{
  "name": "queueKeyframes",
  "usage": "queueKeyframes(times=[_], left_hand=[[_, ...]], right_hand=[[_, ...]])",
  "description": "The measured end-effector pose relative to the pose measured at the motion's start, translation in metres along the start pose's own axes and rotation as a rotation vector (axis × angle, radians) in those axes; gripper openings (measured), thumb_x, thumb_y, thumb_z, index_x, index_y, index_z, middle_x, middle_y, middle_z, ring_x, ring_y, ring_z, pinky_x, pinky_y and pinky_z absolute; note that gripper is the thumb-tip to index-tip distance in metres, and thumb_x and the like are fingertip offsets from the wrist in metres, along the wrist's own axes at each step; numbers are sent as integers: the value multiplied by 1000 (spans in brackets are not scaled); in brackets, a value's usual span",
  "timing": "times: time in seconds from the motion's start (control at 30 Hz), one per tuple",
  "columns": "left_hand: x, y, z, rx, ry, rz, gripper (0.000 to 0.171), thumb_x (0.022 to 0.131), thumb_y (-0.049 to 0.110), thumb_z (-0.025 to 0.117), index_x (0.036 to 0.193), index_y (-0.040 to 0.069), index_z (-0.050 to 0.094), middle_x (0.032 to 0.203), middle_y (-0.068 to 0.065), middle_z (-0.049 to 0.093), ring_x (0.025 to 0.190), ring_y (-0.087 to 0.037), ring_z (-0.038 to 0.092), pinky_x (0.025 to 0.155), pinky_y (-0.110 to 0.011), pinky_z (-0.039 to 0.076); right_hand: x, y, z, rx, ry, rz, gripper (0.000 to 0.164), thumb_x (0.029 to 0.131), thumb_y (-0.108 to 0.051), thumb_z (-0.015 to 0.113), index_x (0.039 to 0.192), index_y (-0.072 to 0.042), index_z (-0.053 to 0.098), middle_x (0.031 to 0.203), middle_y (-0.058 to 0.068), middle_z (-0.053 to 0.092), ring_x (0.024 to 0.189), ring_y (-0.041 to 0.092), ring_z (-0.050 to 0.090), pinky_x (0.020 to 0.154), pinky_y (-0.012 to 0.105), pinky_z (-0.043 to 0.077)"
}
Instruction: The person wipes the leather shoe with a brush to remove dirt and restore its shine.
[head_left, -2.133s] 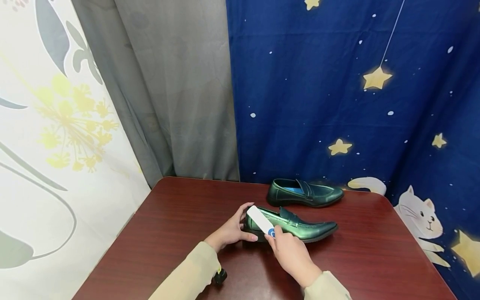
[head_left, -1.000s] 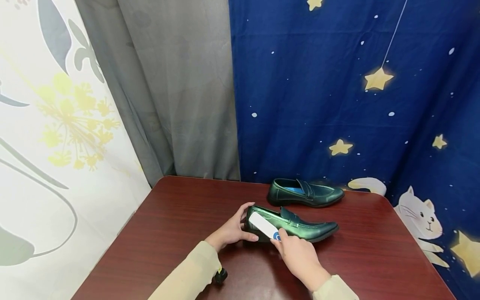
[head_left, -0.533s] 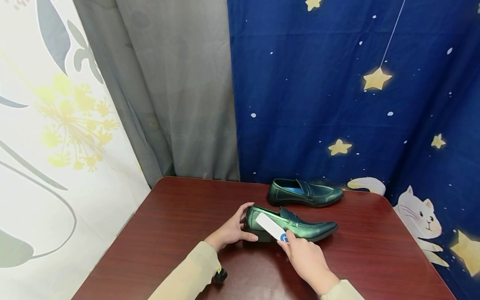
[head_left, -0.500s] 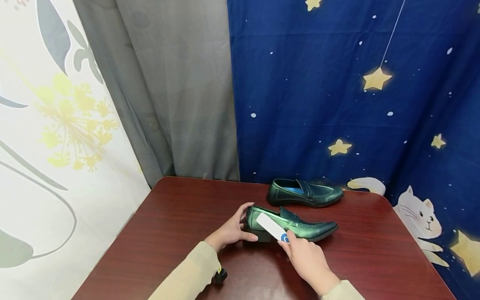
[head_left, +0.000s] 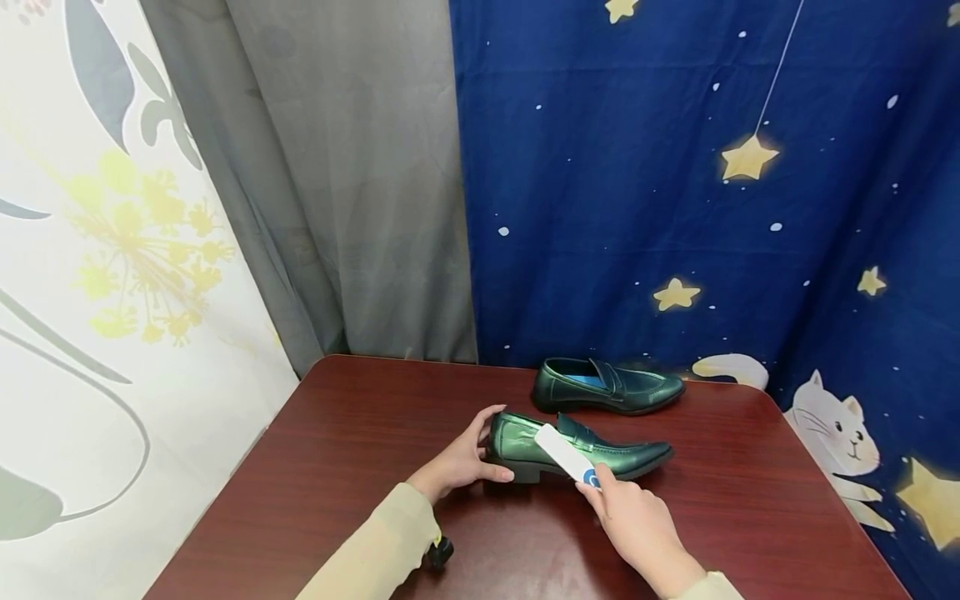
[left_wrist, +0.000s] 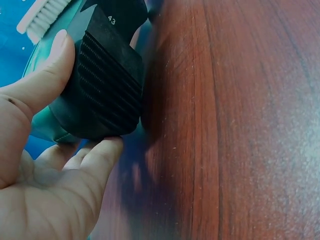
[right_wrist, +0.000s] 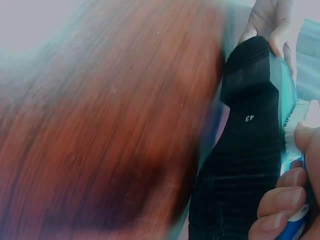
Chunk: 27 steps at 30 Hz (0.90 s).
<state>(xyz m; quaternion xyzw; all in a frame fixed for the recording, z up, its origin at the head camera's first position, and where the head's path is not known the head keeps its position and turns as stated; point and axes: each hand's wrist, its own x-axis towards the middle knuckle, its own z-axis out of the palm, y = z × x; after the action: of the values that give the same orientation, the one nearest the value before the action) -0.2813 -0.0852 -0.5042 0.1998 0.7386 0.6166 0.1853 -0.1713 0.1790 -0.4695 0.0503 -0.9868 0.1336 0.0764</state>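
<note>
A dark green loafer [head_left: 517, 435] is tipped on the table, its side turned up and its toe to the right. My left hand [head_left: 467, 460] grips it round the heel; in the left wrist view the thumb presses the side of the heel [left_wrist: 107, 80] and the fingertips lie behind it. In my right hand [head_left: 636, 518] is a brush [head_left: 564, 455] with a white back, white bristles and a blue handle. Its bristles [right_wrist: 296, 125] touch the loafer's side in the right wrist view, where the black sole [right_wrist: 250, 145] marked 43 faces the camera.
A second green loafer [head_left: 641, 387] with a blue insole stands upright behind, near the far edge of the reddish-brown table [head_left: 360, 417]. A small black object [head_left: 439, 552] sits at the left wrist. Grey and blue curtains [head_left: 600, 208] hang behind the table.
The brush and right hand have slid right along the loafer's side, from the heel toward the middle. The loafer is tipped a little more, showing more of its heel underside. The left hand keeps its hold.
</note>
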Motion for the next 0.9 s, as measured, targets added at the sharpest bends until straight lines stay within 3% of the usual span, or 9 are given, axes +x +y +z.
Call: queueKeyframes(times=[0.27,0.47,0.7,0.9], left_hand=[[0,-1,-1,15,2,-12,103,64,15,83,142,38,19,140,0,34,109,-26,50,83,-36,46],[1,0,0,0,0,-13,102,64,13,83,139,43,21,139,-1,36,108,-26,51,83,-36,46],[2,-1,0,-11,-18,1,104,64,11,83,142,37,18,137,0,38,106,-24,53,81,-35,46],[1,1,0,-22,-20,1,102,64,10,82,138,43,21,135,2,41,104,-24,54,81,-35,46]], right_hand=[[-2,10,-4,28,-73,47,38,91,-57,38,93,-19,46,53,-10,42,45,16,43,42,35,32],[-5,16,-7,53,-61,43,36,92,-54,40,93,-18,46,54,-9,42,44,15,41,41,34,31],[-7,24,-5,46,-34,40,41,92,-56,37,95,-16,47,56,-3,44,44,17,43,41,35,31],[-9,33,-5,62,-36,63,47,90,-60,33,93,-16,46,58,0,46,46,17,43,41,37,30]])
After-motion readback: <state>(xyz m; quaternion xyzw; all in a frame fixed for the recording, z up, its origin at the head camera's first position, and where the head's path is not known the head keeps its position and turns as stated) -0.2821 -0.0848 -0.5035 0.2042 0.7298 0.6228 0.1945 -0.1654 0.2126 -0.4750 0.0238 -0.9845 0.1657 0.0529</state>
